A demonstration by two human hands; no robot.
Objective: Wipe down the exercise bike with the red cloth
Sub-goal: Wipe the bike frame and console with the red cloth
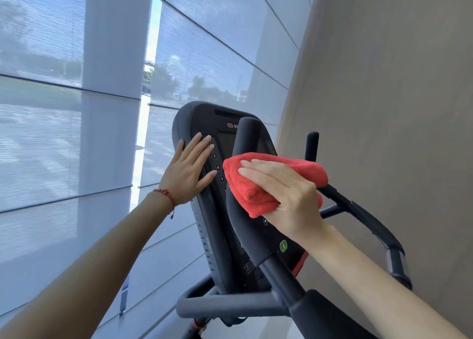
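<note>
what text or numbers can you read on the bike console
"3", "6", "9": keypad buttons on the console, beside the left hand.
"ST": start of the brand name, the rest hidden by the handlebar.
Green button symbol: too small to read.

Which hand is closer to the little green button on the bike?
The right hand. It presses the folded red cloth on the black console just above the green button. The left hand rests flat on the console's left edge, farther away.
</note>
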